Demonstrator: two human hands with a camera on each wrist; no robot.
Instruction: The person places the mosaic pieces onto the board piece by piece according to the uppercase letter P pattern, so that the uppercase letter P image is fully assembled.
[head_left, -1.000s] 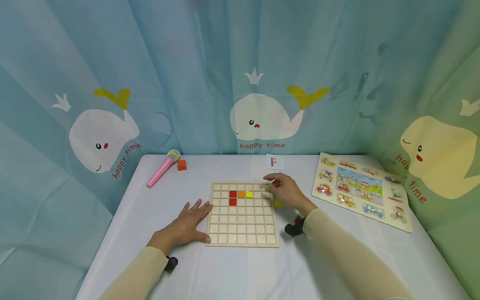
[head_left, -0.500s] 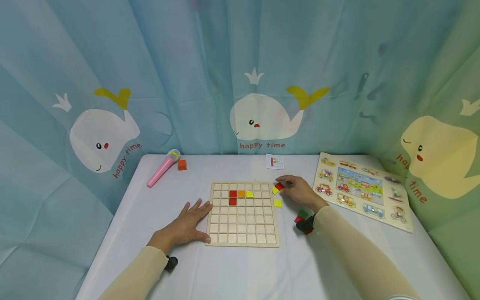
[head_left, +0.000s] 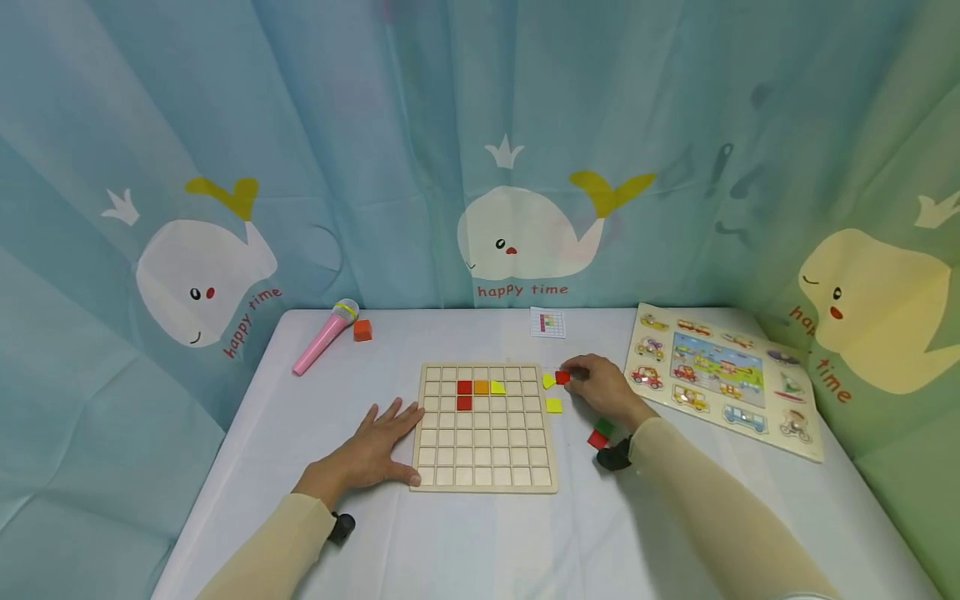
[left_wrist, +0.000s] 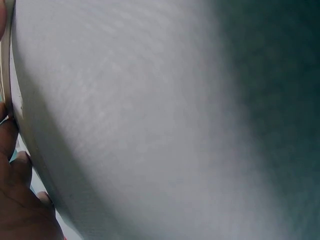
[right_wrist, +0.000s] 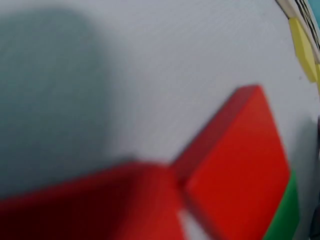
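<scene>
While the right hand (head_left: pixel 600 390) pinches one red tile (head_left: pixel 562 377), we find the grid board (head_left: pixel 483 457) just to its left; the left hand (head_left: pixel 379 447), fingers spread, touches that board's left edge. We count: one board; in its cells, two red squares (head_left: pixel 465 403), one orange square (head_left: pixel 482 387), one yellow piece (head_left: pixel 498 387); loose beside it, two yellow pieces (head_left: pixel 553 406); near the right wrist, red and green pieces (head_left: pixel 597 440), partly hidden.
</scene>
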